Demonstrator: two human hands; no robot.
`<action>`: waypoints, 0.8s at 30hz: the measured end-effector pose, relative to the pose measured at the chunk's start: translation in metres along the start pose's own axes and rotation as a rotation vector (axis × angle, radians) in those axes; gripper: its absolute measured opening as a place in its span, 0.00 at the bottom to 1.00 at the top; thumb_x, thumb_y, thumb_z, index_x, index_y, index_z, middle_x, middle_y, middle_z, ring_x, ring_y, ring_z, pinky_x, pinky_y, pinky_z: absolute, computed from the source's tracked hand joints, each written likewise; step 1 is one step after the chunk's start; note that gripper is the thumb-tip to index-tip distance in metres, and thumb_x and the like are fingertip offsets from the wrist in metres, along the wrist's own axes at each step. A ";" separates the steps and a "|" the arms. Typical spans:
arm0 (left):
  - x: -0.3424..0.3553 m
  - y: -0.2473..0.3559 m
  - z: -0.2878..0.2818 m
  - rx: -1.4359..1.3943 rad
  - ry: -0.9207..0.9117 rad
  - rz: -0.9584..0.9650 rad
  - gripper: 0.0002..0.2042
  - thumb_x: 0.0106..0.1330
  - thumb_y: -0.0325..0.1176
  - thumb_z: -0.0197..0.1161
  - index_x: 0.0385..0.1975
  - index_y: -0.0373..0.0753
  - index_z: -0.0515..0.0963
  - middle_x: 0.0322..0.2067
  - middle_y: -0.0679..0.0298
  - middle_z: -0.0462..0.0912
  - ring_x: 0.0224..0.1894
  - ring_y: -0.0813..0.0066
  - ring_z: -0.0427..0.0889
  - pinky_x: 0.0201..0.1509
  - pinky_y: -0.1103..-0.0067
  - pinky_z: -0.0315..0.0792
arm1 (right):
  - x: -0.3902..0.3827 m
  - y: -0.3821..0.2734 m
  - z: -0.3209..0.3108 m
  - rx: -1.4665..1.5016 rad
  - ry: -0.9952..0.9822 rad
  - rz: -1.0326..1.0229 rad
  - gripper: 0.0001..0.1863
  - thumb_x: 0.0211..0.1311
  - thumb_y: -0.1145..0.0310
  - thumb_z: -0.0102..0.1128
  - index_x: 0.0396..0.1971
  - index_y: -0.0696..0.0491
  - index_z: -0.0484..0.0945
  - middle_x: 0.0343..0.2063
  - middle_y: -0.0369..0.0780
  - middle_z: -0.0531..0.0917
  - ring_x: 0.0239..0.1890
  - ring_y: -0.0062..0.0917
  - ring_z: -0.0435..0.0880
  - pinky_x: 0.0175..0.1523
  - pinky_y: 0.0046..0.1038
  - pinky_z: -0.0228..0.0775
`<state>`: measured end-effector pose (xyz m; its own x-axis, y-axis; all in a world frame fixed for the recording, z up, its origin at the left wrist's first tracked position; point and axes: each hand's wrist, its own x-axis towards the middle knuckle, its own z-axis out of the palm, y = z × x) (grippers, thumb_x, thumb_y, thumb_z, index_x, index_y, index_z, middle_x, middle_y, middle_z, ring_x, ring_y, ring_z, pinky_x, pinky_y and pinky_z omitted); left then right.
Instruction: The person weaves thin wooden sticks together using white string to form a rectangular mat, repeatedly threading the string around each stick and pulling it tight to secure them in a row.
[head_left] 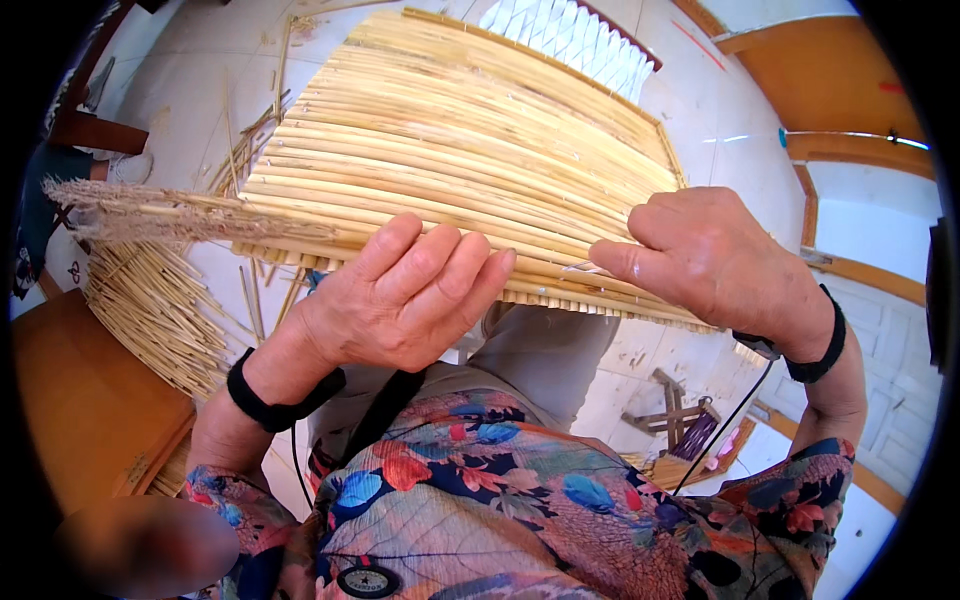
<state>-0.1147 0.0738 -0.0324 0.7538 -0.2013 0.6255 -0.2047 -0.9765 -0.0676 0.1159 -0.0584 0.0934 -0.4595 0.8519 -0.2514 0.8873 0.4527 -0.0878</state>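
Observation:
A panel of pale yellow reed stalks (400, 150), laid side by side, is held across my lap and slants away from me. Along its near edge lies a stalk with a fluffy, brownish plume (180, 212) that sticks out past the left side. My left hand (410, 295) bends its fingers over this near edge, pressing the stalk against the panel; its thumb is hidden. To the right, my right hand (705, 255) is closed at the same edge, pinching a thin whitish strand (580, 267) near the thumb tip. Small pale ties dot the panel's surface.
A bundle of cut reed stalks (150, 310) lies on the tiled floor at left, beside a brown wooden board (90, 400). Loose stalks (240, 150) are scattered behind it. A small folding stool (680, 415) stands at lower right. White netting (575, 45) shows beyond the panel.

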 end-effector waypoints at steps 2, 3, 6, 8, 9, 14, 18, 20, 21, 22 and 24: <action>0.005 -0.009 -0.009 0.050 0.050 0.028 0.17 0.54 0.31 0.58 0.43 0.31 0.79 0.41 0.56 0.77 0.39 0.65 0.76 0.44 0.70 0.74 | 0.002 0.004 -0.017 -0.013 -0.010 0.001 0.09 0.50 0.71 0.57 0.34 0.50 0.76 0.19 0.36 0.71 0.23 0.29 0.78 0.24 0.30 0.69; 0.009 -0.015 -0.014 0.070 0.065 0.028 0.17 0.54 0.31 0.58 0.43 0.31 0.79 0.41 0.56 0.77 0.39 0.65 0.76 0.44 0.70 0.74 | 0.002 0.006 -0.026 0.000 -0.020 0.007 0.10 0.49 0.71 0.57 0.34 0.49 0.76 0.19 0.35 0.70 0.23 0.29 0.77 0.23 0.30 0.68; 0.020 -0.023 -0.023 0.075 0.118 0.037 0.14 0.52 0.29 0.63 0.41 0.35 0.81 0.39 0.58 0.78 0.39 0.66 0.79 0.43 0.72 0.74 | 0.002 0.004 -0.044 -0.061 0.002 0.026 0.12 0.49 0.71 0.58 0.36 0.47 0.77 0.18 0.35 0.70 0.22 0.28 0.77 0.23 0.29 0.68; 0.021 -0.024 -0.024 0.051 0.116 0.037 0.15 0.52 0.29 0.63 0.41 0.34 0.80 0.39 0.58 0.78 0.39 0.66 0.78 0.42 0.72 0.74 | 0.003 0.001 -0.051 -0.091 0.002 0.039 0.12 0.49 0.71 0.58 0.37 0.47 0.77 0.18 0.35 0.70 0.22 0.29 0.77 0.24 0.28 0.68; 0.022 -0.025 -0.023 0.013 0.106 0.037 0.16 0.52 0.29 0.63 0.41 0.33 0.79 0.38 0.57 0.77 0.38 0.66 0.78 0.42 0.72 0.74 | 0.004 0.000 -0.052 -0.056 -0.019 0.037 0.12 0.50 0.72 0.57 0.37 0.47 0.77 0.18 0.36 0.70 0.23 0.29 0.78 0.24 0.29 0.68; 0.020 -0.013 -0.014 -0.118 0.054 0.051 0.16 0.52 0.29 0.60 0.41 0.32 0.78 0.37 0.57 0.76 0.38 0.66 0.77 0.41 0.72 0.73 | 0.001 0.003 -0.029 0.136 -0.076 0.054 0.12 0.53 0.73 0.55 0.39 0.47 0.77 0.21 0.37 0.73 0.25 0.31 0.79 0.27 0.30 0.71; 0.014 -0.005 -0.011 -0.264 -0.059 0.046 0.15 0.52 0.29 0.59 0.41 0.32 0.78 0.38 0.55 0.76 0.38 0.65 0.77 0.41 0.71 0.73 | -0.005 0.004 -0.005 0.217 -0.092 0.035 0.12 0.54 0.73 0.55 0.40 0.47 0.76 0.22 0.37 0.73 0.26 0.31 0.80 0.28 0.29 0.72; 0.012 -0.002 -0.013 -0.262 -0.044 0.009 0.16 0.52 0.29 0.60 0.41 0.32 0.78 0.38 0.55 0.76 0.38 0.64 0.77 0.41 0.71 0.73 | -0.004 0.008 -0.001 0.234 -0.060 0.016 0.13 0.54 0.73 0.55 0.41 0.47 0.76 0.21 0.37 0.73 0.26 0.31 0.80 0.28 0.29 0.72; 0.012 -0.001 -0.014 -0.250 -0.022 -0.028 0.16 0.52 0.28 0.60 0.41 0.31 0.78 0.38 0.55 0.76 0.38 0.64 0.77 0.41 0.71 0.73 | -0.005 0.009 0.001 0.240 -0.027 -0.006 0.13 0.54 0.73 0.55 0.41 0.47 0.76 0.21 0.37 0.73 0.26 0.31 0.80 0.28 0.29 0.72; 0.011 -0.001 -0.018 -0.268 -0.072 -0.013 0.16 0.51 0.29 0.61 0.40 0.31 0.78 0.38 0.54 0.76 0.38 0.63 0.77 0.41 0.71 0.74 | -0.005 0.009 0.004 0.263 -0.032 -0.012 0.14 0.53 0.73 0.56 0.42 0.47 0.75 0.21 0.37 0.72 0.25 0.31 0.79 0.26 0.30 0.71; 0.009 0.006 -0.020 -0.271 -0.066 -0.008 0.16 0.50 0.29 0.61 0.40 0.31 0.78 0.38 0.54 0.77 0.38 0.63 0.78 0.40 0.72 0.74 | -0.006 0.003 0.003 0.204 -0.043 -0.049 0.13 0.52 0.73 0.56 0.40 0.48 0.75 0.20 0.37 0.72 0.24 0.31 0.79 0.26 0.31 0.71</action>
<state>-0.1219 0.0681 -0.0120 0.7935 -0.2066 0.5725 -0.3513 -0.9236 0.1535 0.1215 -0.0626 0.0921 -0.5044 0.8160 -0.2823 0.8553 0.4271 -0.2935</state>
